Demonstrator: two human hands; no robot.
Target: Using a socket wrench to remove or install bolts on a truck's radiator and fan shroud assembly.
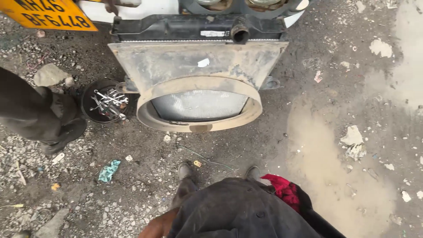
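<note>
Radiator (pixel 199 104): stands upright on the gravel ground (pixel 145 189), just ahead of the person's 2 shoes, leaning back toward the vehicle behind it.
Fan shroud (pixel 198 66): dusty tan, still fixed over the radiator face; round opening shows the silver fins.
Top tank (pixel 176 27): black, 1 open hose neck (pixel 240 33), no hose on it.
Left hand: out of view; only a bare forearm (pixel 158 224) shows at the bottom edge, so grip cannot be told.
Right hand: out of view, hidden below the frame; state cannot be told.
Tool pan (pixel 90 105): round black pan, just left of the shroud, holding a pile of wrenches (pixel 109 103); none picked up.
Red cloth (pixel 284 189): at the person's right side, by the dark jacket.
Other person: 1 dark trouser leg and shoe (pixel 57 132) at left, beside the pan.
Progress (judgement): unit is free of the vehicle and hoses are off; shroud not yet removed, tools untouched, so work on the unit itself looks barely begun.
</note>
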